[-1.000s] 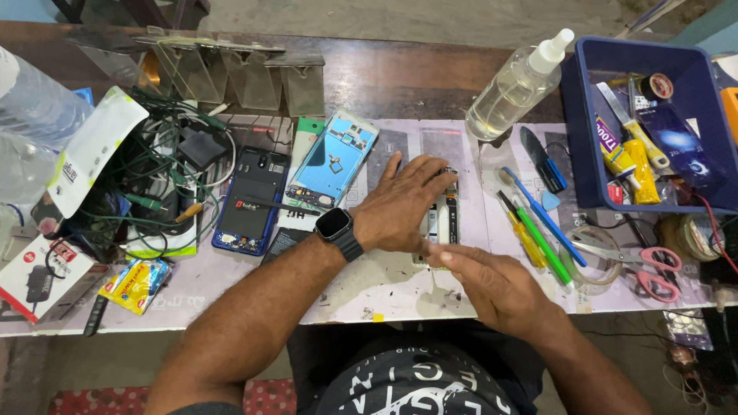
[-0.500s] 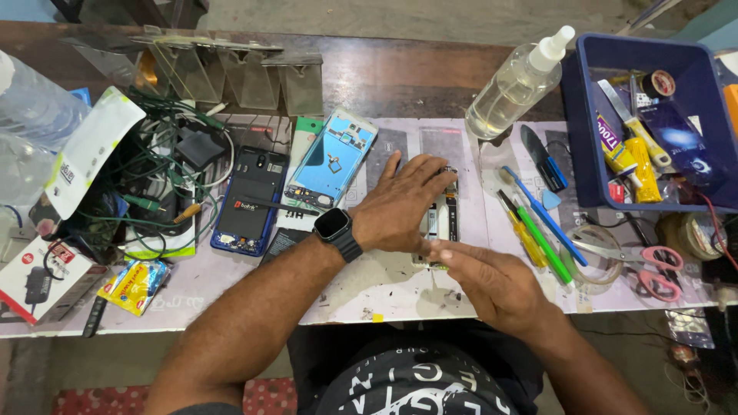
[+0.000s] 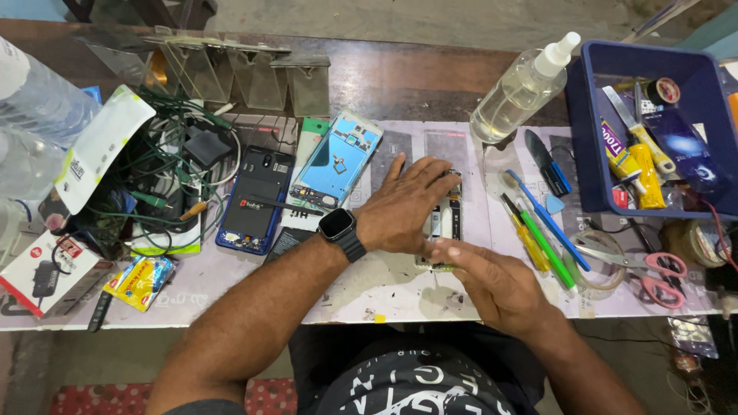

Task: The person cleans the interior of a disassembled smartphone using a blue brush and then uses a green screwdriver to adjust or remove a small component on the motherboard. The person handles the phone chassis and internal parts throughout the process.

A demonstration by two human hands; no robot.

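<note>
A dark wooden bench (image 3: 384, 77) carries a pale work mat (image 3: 400, 284) crowded with repair gear. To my left lie a tangle of green wires (image 3: 154, 184), a dark blue phone back (image 3: 254, 201) and a light blue phone frame (image 3: 338, 160) leaning across it. Nearer the bench edge sit a white box with a red label (image 3: 48, 275) and a small yellow packet (image 3: 138, 280). A clear spray bottle (image 3: 523, 88) with a white nozzle lies tilted behind my hands, and a blue bin (image 3: 692, 77) of tools and yellow tubes stands to the right. Green, yellow and blue hand tools (image 3: 542, 234) lie just beside my right hand, with pink-handled scissors (image 3: 653, 273) beyond them.

The opened phone (image 3: 444, 223) lies at the mat's middle, mostly covered by my hands. My left hand (image 3: 403, 204), watch on the wrist, lies flat with fingers spread, pressing the phone down. My right hand (image 3: 496, 284) comes in from below, fingers close together, fingertips at the phone's lower edge; I cannot tell whether that grip pinches anything.
</note>
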